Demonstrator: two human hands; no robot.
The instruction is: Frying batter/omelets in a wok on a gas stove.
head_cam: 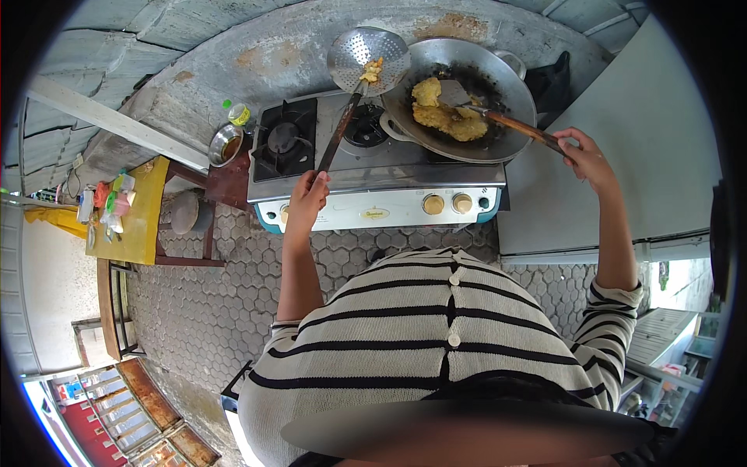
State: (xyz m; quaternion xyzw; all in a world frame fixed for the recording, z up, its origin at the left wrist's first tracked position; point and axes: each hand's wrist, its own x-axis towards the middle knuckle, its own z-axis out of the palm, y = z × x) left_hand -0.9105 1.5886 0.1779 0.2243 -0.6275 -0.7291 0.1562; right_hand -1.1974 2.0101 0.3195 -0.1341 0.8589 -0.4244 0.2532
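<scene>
My left hand point(309, 195) grips the dark handle of a perforated metal skimmer point(344, 55). Small golden fried bits point(372, 70) lie on its round head, which is beside the wok's left rim. In my right hand point(583, 157) is the wooden handle of a metal spatula point(454, 93), its blade inside the large wok point(508, 140). Golden-brown fried food point(449, 121) lies in the wok, with a paler piece point(426, 91) at its upper left, by the blade. The wok sits over the right side of the gas stove point(350, 207).
A metal bowl with brown liquid point(226, 145) and a plastic bottle point(237, 112) stand left of the stove. A yellow-topped table point(140, 227) holds bags and small items farther left. A pale flat surface point(618, 152) borders the stove's right side. A concrete wall point(280, 29) rises behind.
</scene>
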